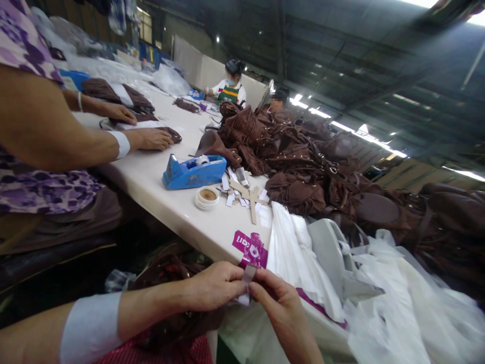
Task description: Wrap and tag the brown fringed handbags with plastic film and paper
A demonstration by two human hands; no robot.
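Both my hands meet at the table's near edge over a small greyish-white strip (249, 275), perhaps paper or card. My left hand (215, 287) pinches the strip from the left. From the other side, my right hand (278, 298) grips it between thumb and fingers. A white end of the strip hangs below my fingertips. Just beyond my hands, a purple printed piece (250, 245) lies at the table's corner. Farther back are a small round tub (206, 197) with brownish contents and a scattering of white and beige slips (242, 192).
A blue tape dispenser (195, 172) stands on the white table (162, 202). Brown bags (288, 151) form a big heap behind. White plastic bags (382, 298) lie at right. A co-worker's hands (151, 139) press brown material at left; another person (229, 88) sits farther back.
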